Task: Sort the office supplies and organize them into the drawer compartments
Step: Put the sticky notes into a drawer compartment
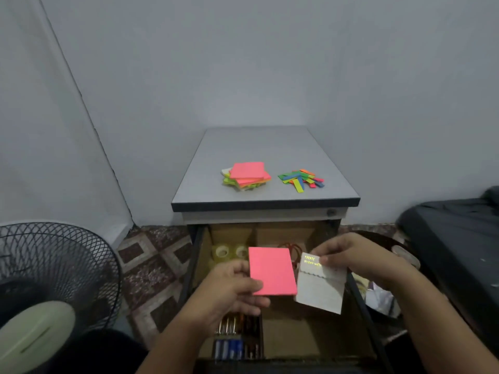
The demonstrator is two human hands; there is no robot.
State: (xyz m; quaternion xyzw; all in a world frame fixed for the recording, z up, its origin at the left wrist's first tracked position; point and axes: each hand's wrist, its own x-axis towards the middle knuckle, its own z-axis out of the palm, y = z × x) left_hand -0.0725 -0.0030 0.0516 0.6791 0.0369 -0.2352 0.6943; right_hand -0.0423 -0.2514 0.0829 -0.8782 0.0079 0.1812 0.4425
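My left hand point(229, 290) holds a pink sticky-note pad point(271, 270) above the open drawer point(299, 336). My right hand point(351, 255) pinches the pad's white backing sheet point(320, 287), which bears yellow print, at its top edge. Cardboard dividers split the drawer into compartments. Tape rolls point(229, 251) lie at the back left, red rubber bands point(294, 248) at the back right and pens point(237, 336) at the front left. On the cabinet top point(264, 147) lie a stack of sticky-note pads point(247, 175) and a heap of coloured strip notes point(301, 179).
A standing fan point(51, 287) is at the lower left on the patterned floor. A dark piece of furniture point(456, 233) stands at the right, with a bag of loose items point(383, 295) beside the drawer. Grey walls close in behind the cabinet.
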